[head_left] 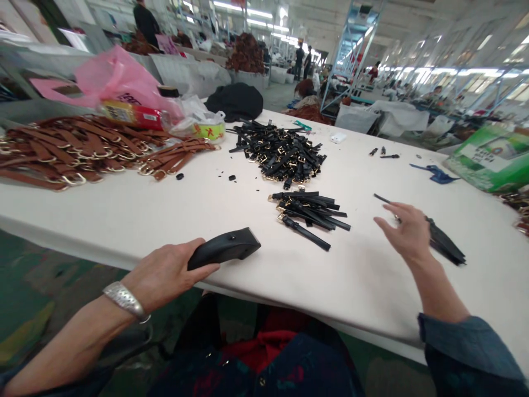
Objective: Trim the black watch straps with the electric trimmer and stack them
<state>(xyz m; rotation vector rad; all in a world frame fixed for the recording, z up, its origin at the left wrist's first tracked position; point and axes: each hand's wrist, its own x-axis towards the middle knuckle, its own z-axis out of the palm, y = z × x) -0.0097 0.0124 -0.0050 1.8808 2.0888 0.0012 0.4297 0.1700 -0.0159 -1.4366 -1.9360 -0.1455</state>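
My left hand (165, 270) is wrapped round a black hair clipper (223, 248), its blade end pointing right over the table's front edge. At the right, my right hand (407, 229) hovers with thumb and fingers apart over a small bundle of black straps (446, 242), partly hiding it. A thin black strap end shows just beyond the fingertips; the rest of it is hidden behind the hand. Between my hands lies a small row of black buckle straps (309, 209) with gold buckles, one strap set nearest me. Behind it rises a larger heap of black buckle straps (285, 151).
Brown leather straps (74, 146) with metal rings cover the left of the white table (173, 207), beside a pink plastic bag (119, 77). A black cloth item (235, 102) lies at the back. A green package (496, 157) and blue scrap (438, 173) lie at the right.
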